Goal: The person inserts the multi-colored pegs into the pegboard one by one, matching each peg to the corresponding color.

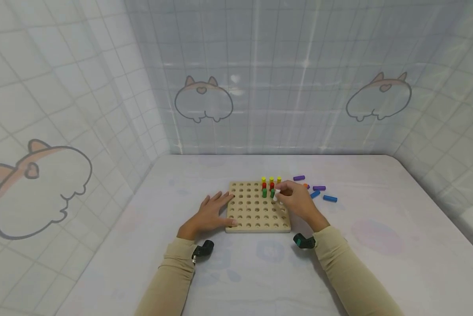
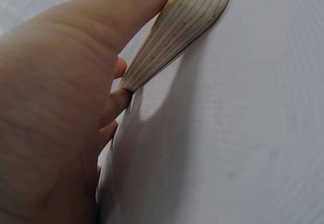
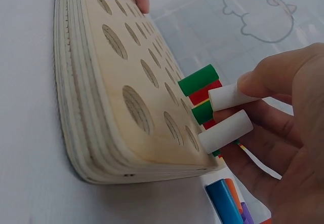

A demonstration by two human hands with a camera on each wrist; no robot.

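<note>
A wooden pegboard (image 1: 258,229) with rows of round holes lies flat on the table. My right hand (image 1: 299,202) pinches a white peg (image 3: 228,97) between thumb and fingers, tilted over the board's right part. Beside it a second white peg (image 3: 226,132) stands at the board's right edge, close to my fingers. Farther back are rows of green pegs (image 1: 264,193), red pegs (image 1: 264,186) and yellow pegs (image 1: 271,179), some hidden by the right hand. My left hand (image 1: 211,215) rests with spread fingers along the board's left edge, its thumb on the near left corner.
Loose purple pegs (image 1: 319,188), blue pegs (image 1: 330,199) and an orange peg (image 1: 305,186) lie on the white table cover (image 1: 362,263), right of the board. Behind the table hangs a tile-patterned wall covering (image 1: 283,123); similar panels flank both sides.
</note>
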